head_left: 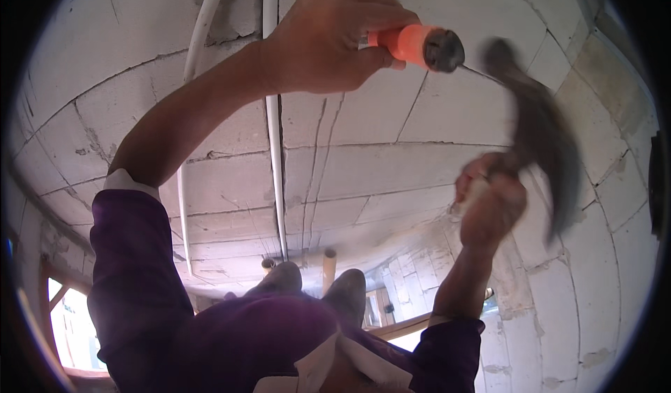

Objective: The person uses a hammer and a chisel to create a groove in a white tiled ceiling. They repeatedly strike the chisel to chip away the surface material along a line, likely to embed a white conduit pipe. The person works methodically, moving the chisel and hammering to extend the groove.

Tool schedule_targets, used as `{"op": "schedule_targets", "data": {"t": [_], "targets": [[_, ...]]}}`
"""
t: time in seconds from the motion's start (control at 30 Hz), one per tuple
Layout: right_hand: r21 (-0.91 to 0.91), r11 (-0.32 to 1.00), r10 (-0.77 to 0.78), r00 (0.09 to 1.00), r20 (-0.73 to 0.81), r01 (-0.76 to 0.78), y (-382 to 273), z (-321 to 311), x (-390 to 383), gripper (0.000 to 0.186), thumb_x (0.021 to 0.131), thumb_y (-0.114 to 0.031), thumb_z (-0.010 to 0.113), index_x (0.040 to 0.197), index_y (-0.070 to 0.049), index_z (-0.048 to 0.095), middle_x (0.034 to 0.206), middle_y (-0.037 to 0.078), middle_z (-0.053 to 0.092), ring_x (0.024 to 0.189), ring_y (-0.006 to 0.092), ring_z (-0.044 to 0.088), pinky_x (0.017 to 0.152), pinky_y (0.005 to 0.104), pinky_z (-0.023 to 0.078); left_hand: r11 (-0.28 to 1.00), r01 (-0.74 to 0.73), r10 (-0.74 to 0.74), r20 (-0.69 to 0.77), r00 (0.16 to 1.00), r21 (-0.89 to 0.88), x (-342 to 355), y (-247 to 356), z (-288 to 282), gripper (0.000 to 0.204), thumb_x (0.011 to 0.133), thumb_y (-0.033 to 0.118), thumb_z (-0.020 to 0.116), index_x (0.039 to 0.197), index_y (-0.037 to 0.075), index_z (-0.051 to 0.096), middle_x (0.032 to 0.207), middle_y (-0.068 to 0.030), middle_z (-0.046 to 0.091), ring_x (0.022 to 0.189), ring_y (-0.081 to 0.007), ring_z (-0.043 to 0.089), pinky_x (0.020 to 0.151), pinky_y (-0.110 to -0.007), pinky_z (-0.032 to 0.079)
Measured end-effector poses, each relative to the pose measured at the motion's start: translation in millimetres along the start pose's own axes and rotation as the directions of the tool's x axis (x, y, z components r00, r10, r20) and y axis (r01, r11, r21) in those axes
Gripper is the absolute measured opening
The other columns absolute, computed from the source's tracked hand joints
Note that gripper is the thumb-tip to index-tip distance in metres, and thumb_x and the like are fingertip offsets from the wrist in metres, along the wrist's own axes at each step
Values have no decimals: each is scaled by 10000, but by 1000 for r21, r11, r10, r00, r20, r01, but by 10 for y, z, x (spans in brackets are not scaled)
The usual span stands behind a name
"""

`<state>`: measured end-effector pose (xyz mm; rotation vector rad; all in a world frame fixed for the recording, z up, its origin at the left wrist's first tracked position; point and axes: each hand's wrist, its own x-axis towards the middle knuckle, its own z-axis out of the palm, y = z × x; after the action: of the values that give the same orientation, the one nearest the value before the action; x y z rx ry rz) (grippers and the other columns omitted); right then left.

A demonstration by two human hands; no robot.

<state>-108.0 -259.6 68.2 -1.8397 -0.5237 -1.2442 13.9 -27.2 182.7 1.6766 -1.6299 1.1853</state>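
Note:
My left hand (pixel 325 40) is raised in front of the pale block wall (pixel 356 176), fingers wrapped round the orange grip of a chisel-like tool (pixel 412 44). Its dark round butt end faces me, and its tip is out of sight. To the right, my right hand (pixel 493 208) is closed round the handle of a hammer (pixel 545 131). The dark hammer head is smeared by motion. One end of it is up near the orange tool's butt, apart from it; the other curves down to the right.
Two white pipes (pixel 271 148) run along the wall left of the middle. Two short tan pipe stubs (pixel 328 267) stand near my shoes (pixel 349 292). A wood-framed window opening (pixel 73 323) is at lower left. Another block wall (pixel 594 267) rises on the right.

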Motion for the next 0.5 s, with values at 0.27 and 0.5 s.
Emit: {"op": "schedule_targets", "data": {"t": [0.27, 0.5], "targets": [[252, 959, 134, 991, -9, -128, -84, 147, -41, 716, 871, -742, 353, 805, -38, 468, 582, 52, 452, 469, 124, 451, 414, 252, 378, 999, -18, 16, -43, 999, -45, -24, -17, 26, 332, 740, -5, 747, 1060, 5, 659, 952, -97, 684, 822, -197, 680, 725, -288, 561], [-65, 995, 93, 975, 203, -81, 42, 106, -215, 708, 902, -721, 300, 684, -56, 414, 548, 40, 429, 464, 114, 431, 404, 252, 308, 956, -205, 206, 18, 978, 208, -211, -107, 42, 243, 715, -7, 689, 953, 31, 659, 955, -117, 669, 803, -238, 678, 675, -303, 586]]}}
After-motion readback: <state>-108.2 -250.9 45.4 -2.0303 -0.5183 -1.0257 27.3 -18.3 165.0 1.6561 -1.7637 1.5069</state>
